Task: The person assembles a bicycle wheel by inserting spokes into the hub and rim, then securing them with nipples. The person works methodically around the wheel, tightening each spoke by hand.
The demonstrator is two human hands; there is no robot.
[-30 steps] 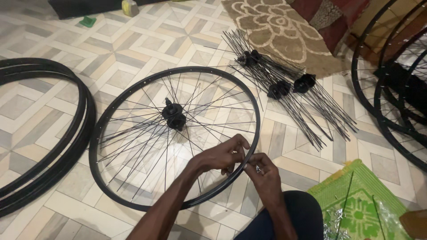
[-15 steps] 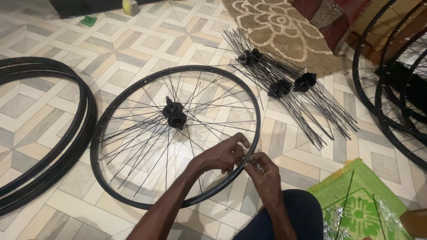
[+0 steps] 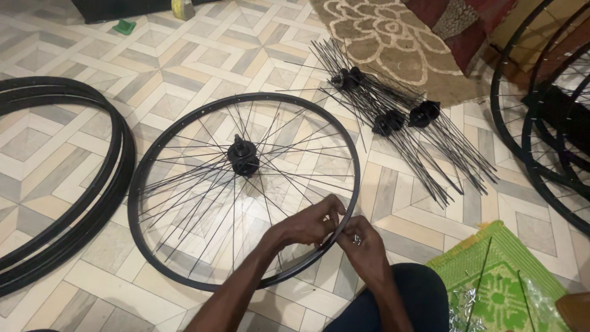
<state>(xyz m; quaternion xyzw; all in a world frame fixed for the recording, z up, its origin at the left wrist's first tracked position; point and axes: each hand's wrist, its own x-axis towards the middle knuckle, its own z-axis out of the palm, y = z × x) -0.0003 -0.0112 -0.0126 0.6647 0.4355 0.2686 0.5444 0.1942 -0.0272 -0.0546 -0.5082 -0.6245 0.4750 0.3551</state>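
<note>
Over the last second almost nothing had shifted: the wheel lay where it had lain, flat on the tiled floor, and both hands had stayed bunched at the same spot on its rim, the near-right part closest to the person's knee. The only difference was a slight tightening of the fingers (the sort of small motion that goes with turning something tiny). Judged from that, the work at this one spoke end was still in hand and not finished.

The left hand was curled nearly closed over the rim, thumb and fingertips pinched together on the rim and a spoke end there. The right hand sat just outside the rim, touching it, fingers folded in around something small; what exactly it pinched could not be made out.

The wheel rested on its side, so its axle stood upright, pointing toward the camera, with the black hub at the centre and spokes fanning out to the rim.

Left of the wheel lay a stack of bare black rims, just beside it. Beyond the wheel to the right were three loose hubs with spokes bundled in them, well apart from the hands. To the right of the wheel, near the knee, was a green patterned mat.
</note>
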